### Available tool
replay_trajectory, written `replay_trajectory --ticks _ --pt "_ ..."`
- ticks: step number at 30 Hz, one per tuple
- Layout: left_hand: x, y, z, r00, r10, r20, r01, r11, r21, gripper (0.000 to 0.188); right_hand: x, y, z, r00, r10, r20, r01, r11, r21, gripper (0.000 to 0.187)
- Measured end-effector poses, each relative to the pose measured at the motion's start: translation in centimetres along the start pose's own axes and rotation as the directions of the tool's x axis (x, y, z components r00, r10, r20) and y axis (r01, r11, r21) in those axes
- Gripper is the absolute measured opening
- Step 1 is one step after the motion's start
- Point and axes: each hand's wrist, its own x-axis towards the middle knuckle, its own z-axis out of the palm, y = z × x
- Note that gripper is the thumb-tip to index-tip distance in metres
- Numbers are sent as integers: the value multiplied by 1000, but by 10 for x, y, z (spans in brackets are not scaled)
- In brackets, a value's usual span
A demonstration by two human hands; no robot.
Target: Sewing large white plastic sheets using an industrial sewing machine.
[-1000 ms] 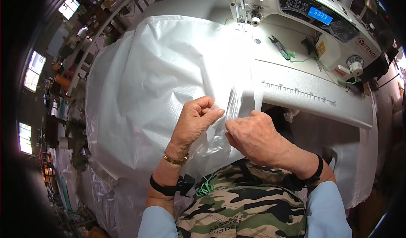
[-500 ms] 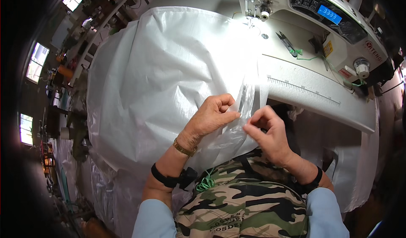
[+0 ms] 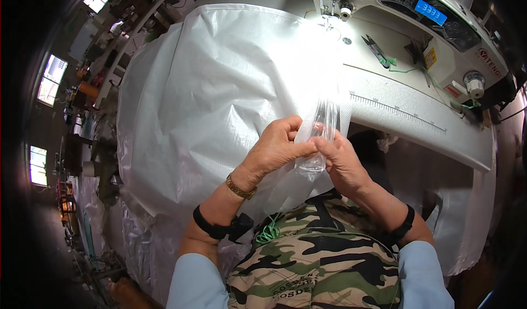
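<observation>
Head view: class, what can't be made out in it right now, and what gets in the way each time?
All in the head view:
Sewing machine: its top is cut off by the upper edge.
White sheet: the part beside the machine is washed out by glare.
Left hand: its curled fingertips are hidden by the hand itself, so its hold on the clear film is uncertain.
Light-blue sleeves: cut off by the lower edge.

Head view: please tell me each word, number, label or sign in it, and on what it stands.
I do not copy wording or numbers; each stands here:
Pale digits: blue screen.
Red lettering: sewing machine's white body.
Black numbered scale: machine's pale front edge, small.
Yellow label, too small.
Red label, too small.
Dark lettering: camouflage garment.
</observation>
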Motion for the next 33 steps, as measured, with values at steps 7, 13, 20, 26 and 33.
replay_trajectory --ticks 7,13,20,26,33 --pt "-6 8 -21 998 37 -47 -34 998 51 31 13 13 -13 984 -2 -181 -24 989 -143 16" --pt "-12 20 -51 988 10 -154 20 981 192 22 0 11 -23 981 -16 -191 -18 985 -172 9" --pt "-11 21 -43 990 11 -142 34 950 311 21 -13 -2 -19 985 -145 -96 116 959 -259 9" --pt "-14 24 -33 976 150 -160 -37 832 553 11 -15 -6 -4 968 -186 -169 143 960 -240 27" --pt "-12 25 -35 977 154 -150 -30 788 615 12 -16 -42 -4 819 -431 378 475 139 -869 69"
